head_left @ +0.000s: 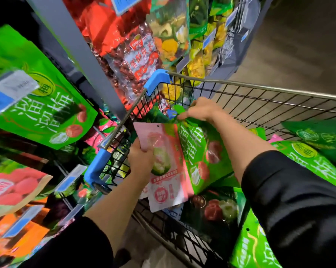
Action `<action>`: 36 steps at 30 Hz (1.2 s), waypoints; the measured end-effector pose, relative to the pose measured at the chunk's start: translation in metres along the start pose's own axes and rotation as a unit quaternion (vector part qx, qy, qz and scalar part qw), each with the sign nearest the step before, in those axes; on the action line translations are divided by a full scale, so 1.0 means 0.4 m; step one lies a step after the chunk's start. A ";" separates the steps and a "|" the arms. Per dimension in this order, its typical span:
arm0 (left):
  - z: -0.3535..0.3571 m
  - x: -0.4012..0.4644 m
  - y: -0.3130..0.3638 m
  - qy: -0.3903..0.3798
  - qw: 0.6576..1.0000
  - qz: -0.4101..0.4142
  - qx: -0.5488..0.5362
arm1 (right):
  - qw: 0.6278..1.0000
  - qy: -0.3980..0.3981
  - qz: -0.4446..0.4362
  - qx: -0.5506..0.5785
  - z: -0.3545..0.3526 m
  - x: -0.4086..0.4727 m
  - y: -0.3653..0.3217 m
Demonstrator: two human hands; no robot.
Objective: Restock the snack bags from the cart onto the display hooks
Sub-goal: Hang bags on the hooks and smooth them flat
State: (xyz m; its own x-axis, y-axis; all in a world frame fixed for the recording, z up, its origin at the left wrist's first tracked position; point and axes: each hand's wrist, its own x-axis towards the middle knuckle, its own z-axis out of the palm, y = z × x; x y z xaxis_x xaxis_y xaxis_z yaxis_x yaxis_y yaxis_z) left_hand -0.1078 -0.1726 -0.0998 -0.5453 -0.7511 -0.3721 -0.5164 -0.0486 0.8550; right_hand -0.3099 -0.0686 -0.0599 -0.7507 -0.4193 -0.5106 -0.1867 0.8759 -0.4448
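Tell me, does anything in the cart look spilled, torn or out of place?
Nothing stands out. The left hand holds a pink bag, the right hand grips a green bag over the cart.

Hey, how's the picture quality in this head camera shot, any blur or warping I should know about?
Head view: wide-angle warping bends the cart rim and tilts the shelf upright; motion blur smears the hanging green bag and the price tags at the left edge; the centre is sharper, so the pink bag in the left hand reads fairly clearly; the floor at top right is dim.
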 end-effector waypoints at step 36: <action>-0.744 -0.336 0.476 0.085 0.858 0.260 -0.435 | 0.768 0.379 -0.359 0.371 -0.197 -0.815 -0.644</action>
State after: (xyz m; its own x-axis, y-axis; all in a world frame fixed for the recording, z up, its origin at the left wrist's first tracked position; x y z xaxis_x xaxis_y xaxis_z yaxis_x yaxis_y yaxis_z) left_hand 0.0638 -0.2768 0.2206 -0.4096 -0.9021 0.1356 0.4956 -0.0952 0.8633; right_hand -0.0670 -0.1386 0.2793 -0.8286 -0.2251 0.5125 -0.5237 -0.0115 -0.8518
